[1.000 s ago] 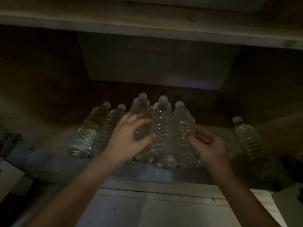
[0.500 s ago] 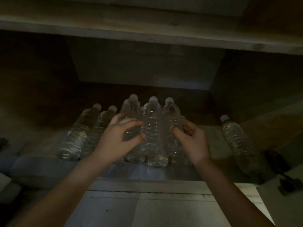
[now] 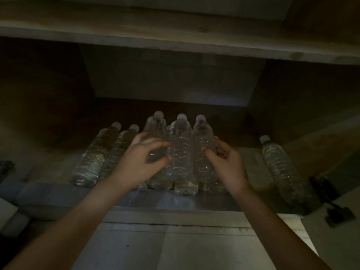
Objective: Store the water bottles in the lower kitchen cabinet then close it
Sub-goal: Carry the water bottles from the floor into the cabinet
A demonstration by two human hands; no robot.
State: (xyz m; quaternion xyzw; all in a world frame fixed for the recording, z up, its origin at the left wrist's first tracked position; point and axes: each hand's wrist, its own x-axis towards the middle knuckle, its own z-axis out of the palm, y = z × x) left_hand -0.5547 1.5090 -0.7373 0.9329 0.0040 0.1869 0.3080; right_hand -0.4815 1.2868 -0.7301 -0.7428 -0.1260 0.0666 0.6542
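Note:
Several clear water bottles with white caps stand on the floor of the dark lower cabinet [image 3: 58,193]. Three of them form a tight group in the middle. My left hand [image 3: 140,164] curls around the group's left bottle [image 3: 155,125]. My right hand [image 3: 228,166] holds the group's right bottle [image 3: 202,133], thumb in front and fingers behind. The middle bottle [image 3: 182,152] stands between my hands. Two more bottles [image 3: 95,152] stand at the left, and a lone bottle [image 3: 278,166] stands apart at the right.
The cabinet's top rail [image 3: 175,38] runs across above the opening. A dark hinge-like fitting [image 3: 339,215] sits at the lower right beside a pale panel [image 3: 341,240]. Pale floor [image 3: 175,246] lies in front of the cabinet. The back of the cabinet behind the bottles is dark.
My right hand has moved up and inward onto the right bottle of the group. My left hand has kept its hold. The view has shifted slightly to the right.

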